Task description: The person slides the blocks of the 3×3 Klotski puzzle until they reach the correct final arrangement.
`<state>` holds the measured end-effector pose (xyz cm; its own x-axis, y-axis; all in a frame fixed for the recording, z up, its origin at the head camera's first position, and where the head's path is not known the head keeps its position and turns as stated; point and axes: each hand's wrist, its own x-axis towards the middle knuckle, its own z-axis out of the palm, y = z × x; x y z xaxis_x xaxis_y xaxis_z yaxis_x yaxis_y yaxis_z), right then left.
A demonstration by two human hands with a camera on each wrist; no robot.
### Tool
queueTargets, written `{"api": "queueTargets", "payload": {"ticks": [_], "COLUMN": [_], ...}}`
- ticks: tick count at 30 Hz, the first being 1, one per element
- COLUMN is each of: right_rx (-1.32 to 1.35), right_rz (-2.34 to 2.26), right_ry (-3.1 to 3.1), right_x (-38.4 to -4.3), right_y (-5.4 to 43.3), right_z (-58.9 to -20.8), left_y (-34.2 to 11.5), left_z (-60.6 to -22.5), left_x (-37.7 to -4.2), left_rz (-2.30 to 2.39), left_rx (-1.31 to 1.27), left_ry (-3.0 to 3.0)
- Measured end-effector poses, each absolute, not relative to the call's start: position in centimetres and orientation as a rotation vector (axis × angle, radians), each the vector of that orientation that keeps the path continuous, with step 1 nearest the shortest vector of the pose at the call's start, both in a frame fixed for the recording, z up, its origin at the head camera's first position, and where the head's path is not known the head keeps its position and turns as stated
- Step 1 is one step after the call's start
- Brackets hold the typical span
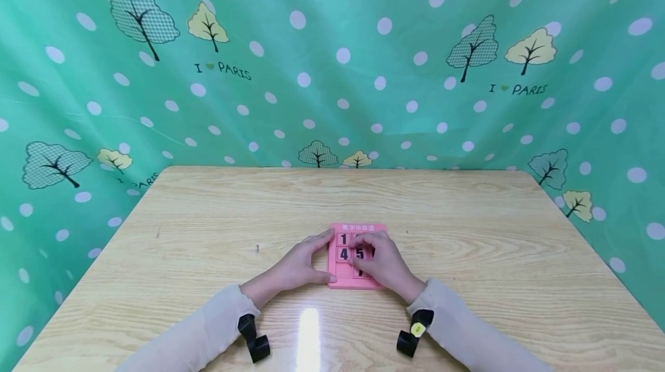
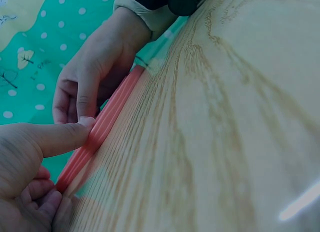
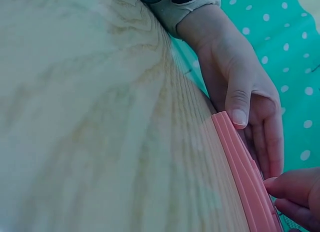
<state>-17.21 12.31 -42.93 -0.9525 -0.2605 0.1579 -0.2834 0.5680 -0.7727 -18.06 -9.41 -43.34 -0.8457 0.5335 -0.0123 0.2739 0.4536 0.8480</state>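
A pink sliding number puzzle [image 1: 343,284] lies flat on the table, with Chinese lettering across its top strip. Tiles 1 [image 1: 343,239] and 4 [image 1: 343,254] fill the left column above a bare pink slot [image 1: 343,271]. Tile 5 [image 1: 359,253] and a partly covered 7 tile [image 1: 359,273] show beside them. My left hand [image 1: 298,262] holds the puzzle's left side, thumb at the lower corner and fingers higher up. Over the tiles, my right hand [image 1: 384,259] touches near 4 and 5 with thumb and bent forefinger apart. It hides the right-hand tiles.
The wooden table [image 1: 208,216] stretches out on both sides of the puzzle. Behind it hangs a green dotted cloth [image 1: 343,89] with printed trees. Black wrist mounts [image 1: 253,337] sit over the pale sleeves [image 1: 208,326]. A bright reflection lies on the near tabletop.
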Motion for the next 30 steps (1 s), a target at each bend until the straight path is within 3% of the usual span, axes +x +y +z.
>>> {"api": "queueTargets", "payload": {"ticks": [30], "right_rx": [0.519], "right_rz": [1.500], "right_ry": [-2.711], "right_x": [-16.3], "right_y": [13.9], "right_z": [-42.4], "left_y": [-9.4], "left_z": [-43.4], "left_x": [-18.0], "left_rz": [1.348], "left_rx": [0.723], "left_ry": [2.445]}}
